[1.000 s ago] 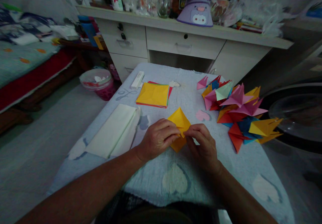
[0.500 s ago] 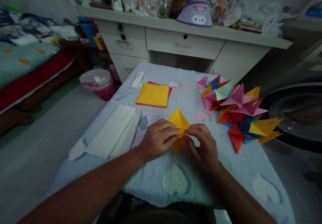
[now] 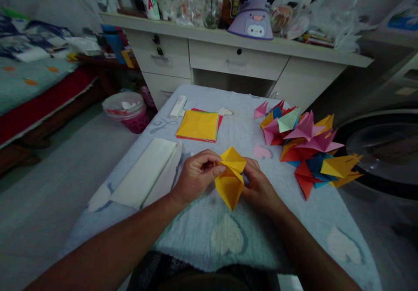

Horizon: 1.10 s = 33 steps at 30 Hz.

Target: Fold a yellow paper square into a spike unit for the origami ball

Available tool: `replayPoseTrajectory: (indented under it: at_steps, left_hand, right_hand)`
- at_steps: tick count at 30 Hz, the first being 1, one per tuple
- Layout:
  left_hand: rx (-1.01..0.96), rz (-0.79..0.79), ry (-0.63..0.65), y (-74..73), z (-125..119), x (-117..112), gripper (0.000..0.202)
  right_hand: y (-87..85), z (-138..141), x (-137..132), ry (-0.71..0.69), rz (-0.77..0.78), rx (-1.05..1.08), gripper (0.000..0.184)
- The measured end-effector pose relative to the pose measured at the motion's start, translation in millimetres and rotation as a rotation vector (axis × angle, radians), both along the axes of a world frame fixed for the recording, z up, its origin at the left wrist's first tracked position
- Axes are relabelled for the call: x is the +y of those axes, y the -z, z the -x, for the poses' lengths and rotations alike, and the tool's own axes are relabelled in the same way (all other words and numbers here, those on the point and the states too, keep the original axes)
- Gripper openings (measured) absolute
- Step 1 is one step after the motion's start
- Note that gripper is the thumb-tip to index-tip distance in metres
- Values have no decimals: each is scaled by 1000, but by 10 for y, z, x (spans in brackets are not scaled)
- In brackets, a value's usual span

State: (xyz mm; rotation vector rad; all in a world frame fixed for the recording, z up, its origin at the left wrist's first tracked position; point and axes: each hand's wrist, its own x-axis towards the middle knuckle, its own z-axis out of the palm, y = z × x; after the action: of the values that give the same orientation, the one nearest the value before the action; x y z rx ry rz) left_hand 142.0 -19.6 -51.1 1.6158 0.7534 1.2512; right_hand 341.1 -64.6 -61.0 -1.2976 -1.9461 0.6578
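A partly folded yellow origami paper is held up between both hands, just above the cloth near the table's front. My left hand pinches its left side, the thumb lying on the paper's face. On the other side my right hand grips the right edge, with some fingertips hidden behind the paper. Beyond the hands rests a stack of square coloured paper, yellow on top. To the right sits a pile of folded paper pieces in pink, red, blue, orange, yellow and pale green.
A folded white cloth or paper lies left of my hands. Behind it is a small white box. A patterned cloth covers the table. A white cabinet stands behind, a pink bin at left, a round-doored machine at right.
The yellow paper has been opened out and tilted, showing a larger lower flap. My left thumb has come onto its face, and my right hand has slid partly behind it.
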Motion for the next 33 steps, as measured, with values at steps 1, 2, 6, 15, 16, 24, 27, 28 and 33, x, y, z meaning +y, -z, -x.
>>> replayPoseTrajectory:
  at_steps: [1, 2, 6, 15, 16, 24, 27, 28, 33]
  left_hand:
    - [4, 18, 5, 6, -8, -1, 7]
    - [8, 30, 5, 11, -16, -2, 7]
    - [46, 25, -11, 21, -30, 5, 5]
    - [39, 28, -4, 72, -34, 44, 8]
    - [32, 61, -6, 79, -34, 43, 9]
    - [-146, 335, -55, 51, -60, 24, 20]
    - [-140, 336, -120, 68, -49, 51, 17]
    - [-119, 339, -140, 81, -43, 64, 16]
    - [12, 341, -216, 122, -33, 115, 17]
  right_hand:
    - [3, 7, -6, -9, 12, 35, 42]
    - [9, 11, -11, -17, 22, 70, 41]
    - [49, 24, -25, -61, 83, 207, 38]
    - [60, 99, -48, -114, 279, 471, 35]
    - [45, 111, -48, -118, 285, 484, 37]
    - [59, 113, -20, -21, 202, 401, 49]
    - [76, 64, -42, 144, -4, 292, 54]
    - [60, 51, -62, 171, -86, 236, 54]
    - [-82, 59, -190, 87, -411, -32, 57]
